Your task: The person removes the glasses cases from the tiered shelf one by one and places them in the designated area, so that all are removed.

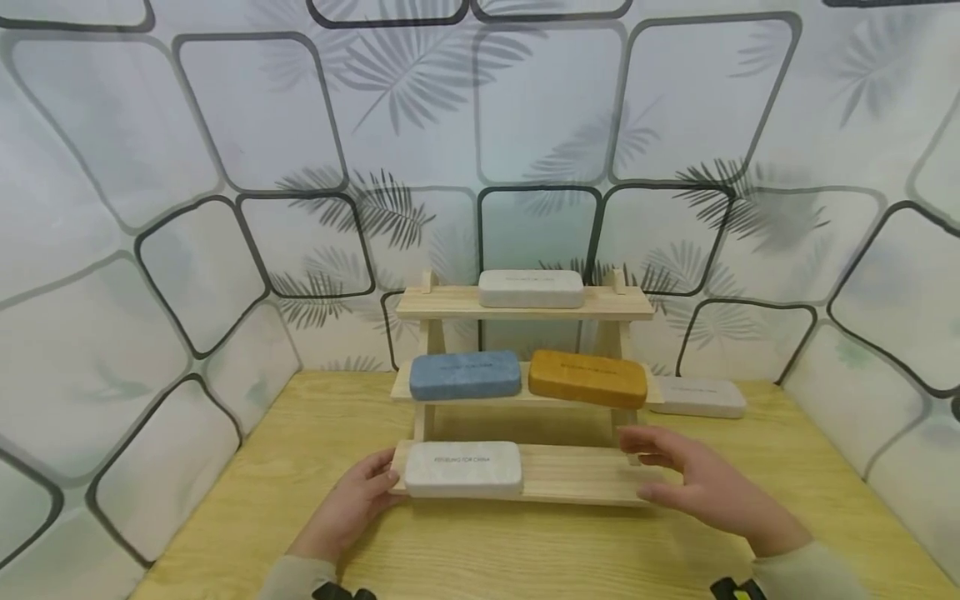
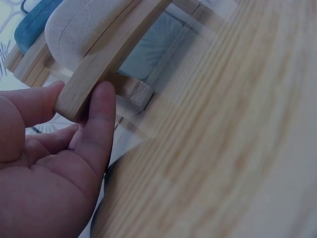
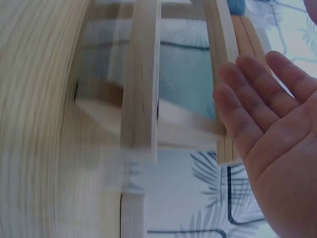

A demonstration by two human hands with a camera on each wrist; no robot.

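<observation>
A three-tier wooden display rack (image 1: 585, 473) stands on the table. My left hand (image 1: 358, 502) pinches the left end of its lowest shelf, thumb on one face and fingers underneath, as the left wrist view shows. Beside that hand a white glasses case (image 1: 463, 468) lies on the same shelf. My right hand (image 1: 705, 482) hovers around the shelf's right end; its fingers (image 3: 242, 106) look straight in the right wrist view, with nothing held. On the middle shelf lie a blue glasses case (image 1: 465, 375) and an orange glasses case (image 1: 587, 377).
Another white glasses case (image 1: 531, 289) rests on the top shelf. A pale glasses case (image 1: 697, 397) lies on the wooden table (image 1: 300, 433) behind the rack's right side. Patterned white sheeting (image 1: 412, 100) encloses the back and sides.
</observation>
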